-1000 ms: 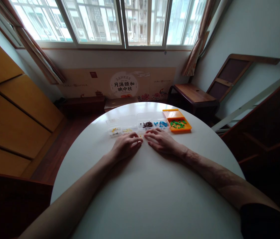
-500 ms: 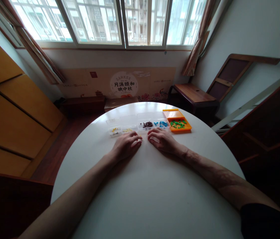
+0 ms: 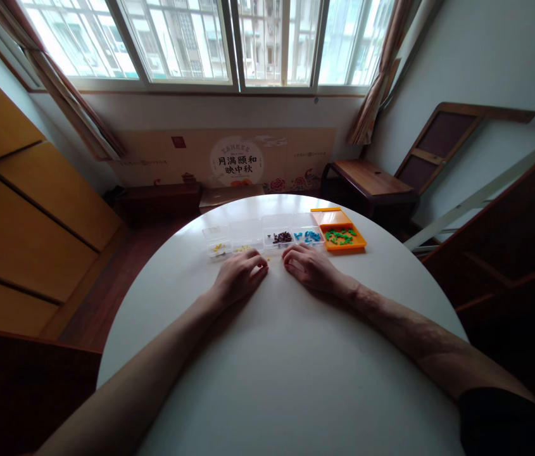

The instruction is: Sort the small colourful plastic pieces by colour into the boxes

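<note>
My left hand (image 3: 242,273) rests on the white table with its fingers curled and the thumb drawn up to the index finger. Whatever those fingertips may hold is too small or hidden to make out. A tiny yellowish piece (image 3: 268,259) lies on the table just beyond them. Opposite, my right hand (image 3: 309,266) lies palm down, fingers loosely bent and thumb apart, holding nothing that I can see. Just behind both hands stand clear plastic boxes (image 3: 263,242) with raised lids. They hold yellow pieces (image 3: 220,247), pale yellow pieces (image 3: 244,248), dark brown pieces (image 3: 282,237) and blue pieces (image 3: 312,236).
An orange box (image 3: 359,246) with its lid folded back holds green pieces (image 3: 340,237), right of the clear boxes. The round table (image 3: 286,380) curves away on both sides. A wooden chair (image 3: 371,177) stands beyond it at the right, near the wall.
My left hand has drawn back slightly to the left, its thumb and index finger closing together. The tiny yellowish piece now shows beside it. My right hand has barely moved.
</note>
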Demonstrator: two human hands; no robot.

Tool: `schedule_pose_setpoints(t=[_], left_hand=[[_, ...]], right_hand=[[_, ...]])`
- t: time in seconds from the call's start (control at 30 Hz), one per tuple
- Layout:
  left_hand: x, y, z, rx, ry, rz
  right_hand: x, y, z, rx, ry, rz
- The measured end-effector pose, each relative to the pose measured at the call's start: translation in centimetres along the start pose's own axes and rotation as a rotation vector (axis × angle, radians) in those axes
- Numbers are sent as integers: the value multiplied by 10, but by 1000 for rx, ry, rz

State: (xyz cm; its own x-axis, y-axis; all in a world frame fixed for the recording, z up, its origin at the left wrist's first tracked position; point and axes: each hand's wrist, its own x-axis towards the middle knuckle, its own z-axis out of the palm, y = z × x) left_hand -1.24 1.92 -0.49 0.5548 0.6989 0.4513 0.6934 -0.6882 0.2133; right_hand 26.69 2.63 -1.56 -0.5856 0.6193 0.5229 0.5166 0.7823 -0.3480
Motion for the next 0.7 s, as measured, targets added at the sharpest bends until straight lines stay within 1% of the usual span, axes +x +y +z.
schedule_pose_setpoints(t=[0.07, 0.13, 0.2, 0.3, 0.37, 0.43, 0.5, 0.57, 0.7], left_hand=[[1, -1, -3, 7, 18, -21], [2, -6, -11, 16, 66, -74], [1, -15, -21, 31, 134, -159], [-3, -35, -37, 75, 230, -325], [-6, -48, -43, 99, 266, -422], [-8, -57, -46, 113, 275, -496], [-9, -62, -46, 112, 274, -531], [-9, -62, -45, 102, 281, -532], [-5, -48, -44, 28, 323, -475]], right_hand=[[0, 1, 0, -2, 2, 0], [-1, 2, 1, -1, 10, 3], [-1, 2, 1, 4, 23, 9], [-1, 2, 2, 12, 33, 12], [-2, 2, 2, 14, 37, 8], [-2, 2, 3, 13, 41, 4], [-3, 4, 3, 11, 42, 2], [-4, 5, 3, 8, 43, 2], [-4, 7, 4, 11, 46, 2]])
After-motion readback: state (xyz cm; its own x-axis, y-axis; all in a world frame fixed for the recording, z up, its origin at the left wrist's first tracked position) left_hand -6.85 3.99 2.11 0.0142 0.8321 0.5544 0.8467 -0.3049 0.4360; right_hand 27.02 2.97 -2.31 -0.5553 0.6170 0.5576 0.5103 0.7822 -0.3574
